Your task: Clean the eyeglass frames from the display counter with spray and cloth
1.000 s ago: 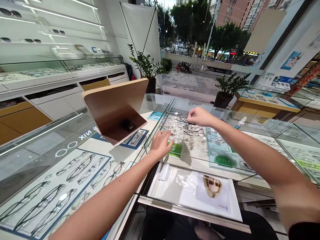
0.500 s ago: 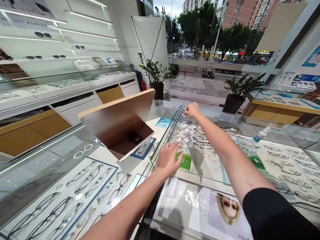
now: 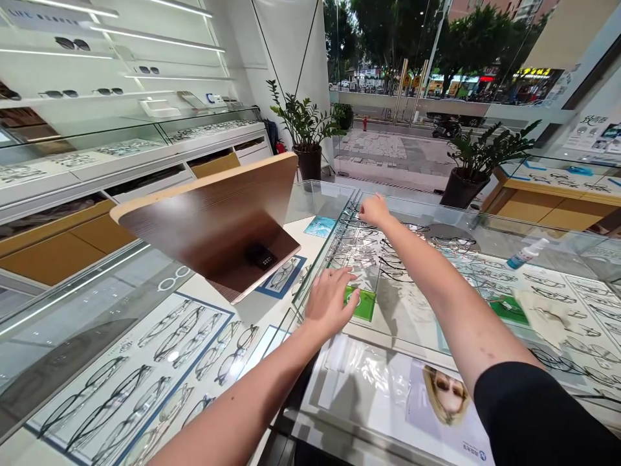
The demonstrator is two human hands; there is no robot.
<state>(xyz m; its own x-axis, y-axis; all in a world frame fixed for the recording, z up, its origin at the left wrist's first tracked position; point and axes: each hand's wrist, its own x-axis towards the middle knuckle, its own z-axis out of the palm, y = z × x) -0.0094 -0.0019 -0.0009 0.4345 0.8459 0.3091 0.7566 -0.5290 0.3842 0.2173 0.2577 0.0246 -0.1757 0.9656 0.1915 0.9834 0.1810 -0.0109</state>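
My left hand (image 3: 330, 299) rests at the near left edge of the glass display case (image 3: 383, 336), fingers spread, holding nothing, beside a green card (image 3: 363, 304). Farther off, my right hand (image 3: 373, 210) is closed at the far left part of the case, just over the end of a row of eyeglasses (image 3: 358, 246). What its fingers hold, if anything, is hidden by the hand. More dark-framed glasses (image 3: 394, 264) lie to the right of that row, below my right forearm.
A tilted brown wooden mirror stand (image 3: 218, 226) stands on the left counter. A spray bottle (image 3: 528, 253) and a cloth (image 3: 541, 317) are at the right. Framed glasses trays (image 3: 228, 315) lie left. Potted plants (image 3: 310, 162) stand behind.
The view has tilted down slightly. My right hand stays closed near the far end of the glasses row; my left hand keeps nearly the same place and spread.
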